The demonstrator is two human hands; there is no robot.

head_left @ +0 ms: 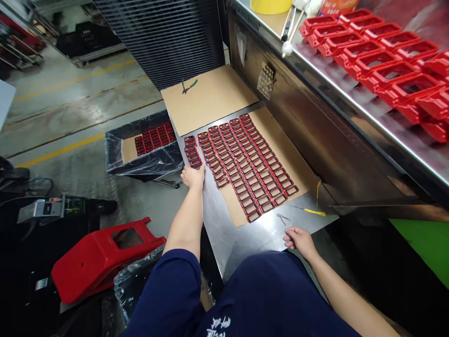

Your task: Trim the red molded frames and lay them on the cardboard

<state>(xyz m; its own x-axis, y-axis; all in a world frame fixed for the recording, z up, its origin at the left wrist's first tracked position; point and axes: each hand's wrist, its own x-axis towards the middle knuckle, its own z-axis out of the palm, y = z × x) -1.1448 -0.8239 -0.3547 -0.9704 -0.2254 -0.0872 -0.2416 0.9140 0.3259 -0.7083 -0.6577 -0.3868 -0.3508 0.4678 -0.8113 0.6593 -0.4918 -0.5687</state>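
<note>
My left hand is at the near end of a short column of red-and-black frames, its fingers closed on the end frame at the metal table's left edge. To its right, many similar rectangular frames lie in slanting columns on cardboard. My right hand rests near the table's front right edge, fingers curled together; whether anything is between them is too small to tell. Just beyond it lie small metal nippers and a yellow-handled tool.
Green-handled pliers lie on a cardboard sheet at the back. A lined bin with more frames stands left. Red housings fill a raised shelf at right. A red stool is at lower left.
</note>
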